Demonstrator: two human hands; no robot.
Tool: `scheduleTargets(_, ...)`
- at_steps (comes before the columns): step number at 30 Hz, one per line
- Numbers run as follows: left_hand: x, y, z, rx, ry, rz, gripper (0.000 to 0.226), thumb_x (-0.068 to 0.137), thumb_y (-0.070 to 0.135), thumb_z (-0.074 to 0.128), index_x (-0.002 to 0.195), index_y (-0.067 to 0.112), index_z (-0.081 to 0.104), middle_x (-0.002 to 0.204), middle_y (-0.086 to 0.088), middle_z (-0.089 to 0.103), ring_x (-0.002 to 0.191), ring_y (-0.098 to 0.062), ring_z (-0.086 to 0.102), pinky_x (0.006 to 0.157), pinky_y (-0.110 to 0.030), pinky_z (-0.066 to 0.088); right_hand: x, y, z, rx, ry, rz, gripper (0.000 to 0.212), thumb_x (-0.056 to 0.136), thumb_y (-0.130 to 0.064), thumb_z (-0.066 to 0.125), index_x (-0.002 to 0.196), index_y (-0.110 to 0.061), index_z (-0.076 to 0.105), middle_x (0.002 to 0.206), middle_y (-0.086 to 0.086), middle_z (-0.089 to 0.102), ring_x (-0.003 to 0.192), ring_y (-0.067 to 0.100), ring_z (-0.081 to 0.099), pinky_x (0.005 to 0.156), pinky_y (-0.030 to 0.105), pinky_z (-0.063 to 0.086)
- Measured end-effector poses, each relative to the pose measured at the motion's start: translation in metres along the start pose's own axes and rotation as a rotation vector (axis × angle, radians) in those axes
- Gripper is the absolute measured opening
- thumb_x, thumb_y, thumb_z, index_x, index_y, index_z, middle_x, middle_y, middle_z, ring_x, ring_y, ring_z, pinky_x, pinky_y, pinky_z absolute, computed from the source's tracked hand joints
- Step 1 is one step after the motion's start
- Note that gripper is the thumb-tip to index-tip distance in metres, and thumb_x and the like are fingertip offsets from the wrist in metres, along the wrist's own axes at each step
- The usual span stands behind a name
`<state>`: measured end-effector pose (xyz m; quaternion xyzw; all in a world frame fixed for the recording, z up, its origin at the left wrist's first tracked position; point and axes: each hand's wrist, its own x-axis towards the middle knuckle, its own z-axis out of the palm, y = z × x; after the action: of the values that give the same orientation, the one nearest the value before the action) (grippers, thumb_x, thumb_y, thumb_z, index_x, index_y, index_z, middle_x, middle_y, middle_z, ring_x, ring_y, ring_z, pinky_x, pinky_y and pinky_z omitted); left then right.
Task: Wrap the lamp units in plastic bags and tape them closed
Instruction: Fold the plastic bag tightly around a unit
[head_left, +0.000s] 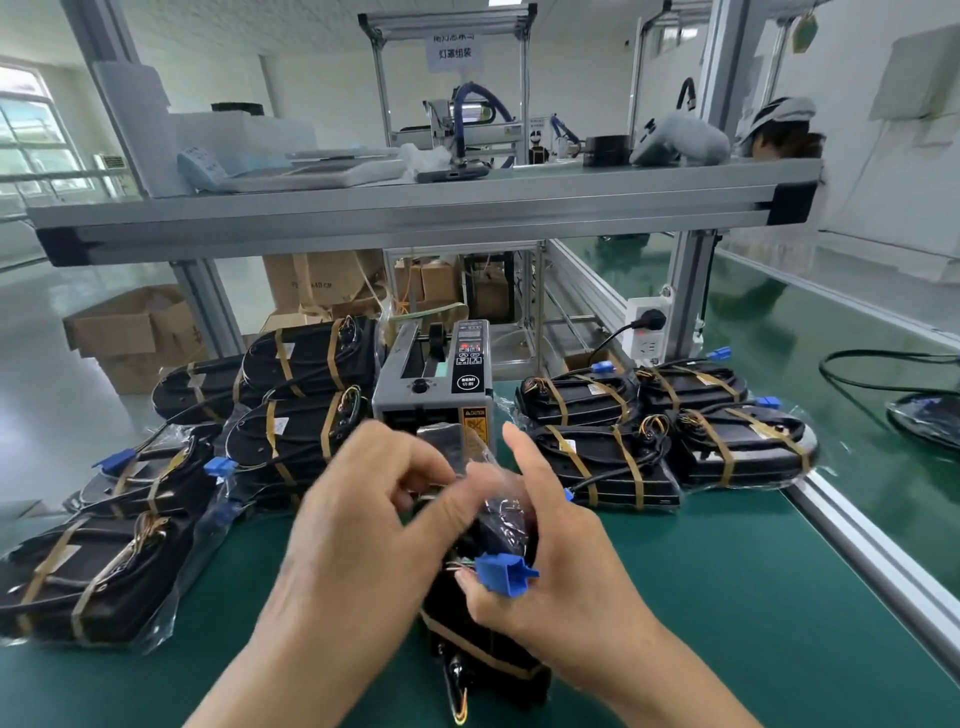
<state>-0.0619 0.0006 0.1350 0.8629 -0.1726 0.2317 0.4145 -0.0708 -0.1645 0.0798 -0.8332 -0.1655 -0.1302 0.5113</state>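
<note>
Lamp unit (483, 644) standing on end at the middle of the tabletop (727, 597), close to the near edge; black, with a brown tape band across its lower part and a clear bag (501, 501) bunched over its top end. Left hand (363, 519) above that top end, fingers curled, thumb and fingertips pinched on the bag film; blurred, so exact contact hard to tell. Right hand (566, 566) wrapped round the unit's right side, fingers curled against it, one digit raised straight toward the far edge. Blue connector (501, 574) on thin wires, lying against the right fingers.

Grey tape dispenser (434, 384) at the middle of the far edge, just beyond the hands. Bagged units (306, 358) stacked on both sides of it along the far edge, each banded with brown tape, blue plugs poking out. Left group spread down toward the near left corner, right group reaching the right edge. Metal shelf (415, 208) overhead across the far edge. Cardboard boxes (135, 332) on the floor past the far left corner. White socket (647, 327) with a black plug on the post at the far right corner.
</note>
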Motion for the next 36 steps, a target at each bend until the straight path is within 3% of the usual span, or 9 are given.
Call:
scheduleTargets(6, -0.012, 0.015, 0.011, -0.122, -0.156, -0.082, 0.015, 0.072, 0.035, 0.081, 0.073, 0.032, 0.067, 0.087, 0.014, 0.060, 0.078, -0.003, 0.057, 0.070, -0.008, 0.042, 0.000, -0.003, 0.008, -0.086, 0.014, 0.073, 0.115, 0.076, -0.021, 0.080, 0.157, -0.036, 0.000, 0.140, -0.036, 0.038, 0.126, -0.018, 0.044, 0.095, -0.003, 0.033)
scheduleTargets(10, -0.016, 0.023, 0.008, -0.091, -0.127, -0.065, 0.010, 0.078, 0.038, 0.069, 0.076, 0.033, 0.061, 0.089, 0.016, 0.060, 0.084, -0.006, 0.057, 0.070, -0.011, 0.042, -0.005, 0.000, 0.011, 0.094, 0.090, 0.171, 0.105, 0.071, -0.020, 0.084, 0.153, -0.041, 0.024, 0.133, -0.031, 0.053, 0.114, -0.022, 0.052, 0.088, 0.002, 0.043)
scheduleTargets(12, -0.017, 0.032, 0.009, -0.014, -0.151, -0.053, 0.010, 0.082, 0.045, 0.059, 0.081, 0.035, 0.055, 0.090, 0.022, 0.060, 0.084, -0.004, 0.055, 0.067, -0.016, 0.041, -0.006, 0.000, 0.013, 0.132, 0.071, 0.202, 0.081, 0.069, -0.017, 0.083, 0.137, -0.043, 0.048, 0.099, -0.028, 0.070, 0.085, -0.013, 0.065, 0.070, 0.006, 0.048)
scheduleTargets(15, -0.011, 0.048, 0.009, 0.065, -0.181, -0.071, 0.029, 0.088, 0.056, 0.039, 0.083, 0.030, 0.050, 0.085, 0.014, 0.062, 0.081, -0.006, 0.055, 0.071, -0.025, 0.045, -0.003, -0.013, 0.020, 0.059, 0.046, 0.198, 0.026, 0.075, -0.036, 0.061, 0.092, -0.054, 0.055, 0.074, -0.016, 0.065, 0.058, -0.004, 0.055, 0.049, 0.016, 0.042)
scheduleTargets(18, -0.007, 0.057, 0.008, 0.137, -0.222, -0.086, 0.036, 0.086, 0.060, 0.032, 0.089, 0.029, 0.051, 0.076, 0.007, 0.062, 0.078, -0.007, 0.057, 0.072, -0.027, 0.047, 0.004, -0.022, 0.020, -0.111, 0.046, 0.164, 0.027, 0.068, -0.059, 0.026, 0.085, -0.076, 0.037, 0.087, -0.053, 0.049, 0.078, -0.028, 0.049, 0.060, -0.004, 0.035)
scheduleTargets(22, -0.010, 0.044, 0.004, -0.111, -0.114, 0.022, 0.037, 0.089, 0.067, 0.043, 0.083, 0.037, 0.064, 0.066, 0.017, 0.065, 0.053, 0.001, 0.056, 0.051, -0.013, 0.045, -0.001, -0.002, 0.013, 0.042, 0.183, 0.214, 0.037, 0.071, -0.048, 0.067, 0.106, -0.055, 0.059, 0.089, -0.040, 0.064, 0.081, -0.016, 0.062, 0.064, 0.000, 0.043)
scheduleTargets(24, -0.002, 0.023, 0.006, -0.217, 0.025, -0.085, 0.035, 0.087, 0.063, 0.051, 0.078, 0.035, 0.068, 0.060, 0.013, 0.064, 0.041, 0.003, 0.046, 0.041, -0.008, 0.036, -0.003, 0.011, 0.005, 0.087, 0.245, 0.217, 0.060, 0.070, -0.022, 0.083, 0.120, -0.047, 0.063, 0.090, -0.029, 0.072, 0.081, -0.010, 0.068, 0.068, 0.004, 0.048)
scheduleTargets(29, 0.049, -0.060, 0.046, -0.600, 0.074, -0.766, 0.022, 0.097, 0.026, 0.061, 0.081, 0.021, 0.076, 0.069, 0.004, 0.067, 0.056, -0.006, 0.056, 0.049, -0.019, 0.041, 0.008, 0.023, 0.002, 0.151, 0.253, 0.246, 0.069, 0.074, -0.020, 0.086, 0.134, -0.038, 0.056, 0.108, -0.024, 0.074, 0.108, -0.006, 0.066, 0.098, 0.027, 0.049)
scheduleTargets(36, 0.094, -0.105, 0.089, -0.834, 0.072, -1.156, 0.024, 0.097, 0.022, 0.064, 0.074, 0.013, 0.063, 0.043, 0.009, 0.056, 0.033, 0.000, 0.047, 0.033, -0.012, 0.030, 0.017, 0.032, 0.005, 0.186, 0.236, 0.266, 0.070, 0.076, -0.012, 0.079, 0.126, -0.056, 0.055, 0.105, -0.019, 0.075, 0.098, 0.005, 0.071, 0.089, 0.043, 0.059)
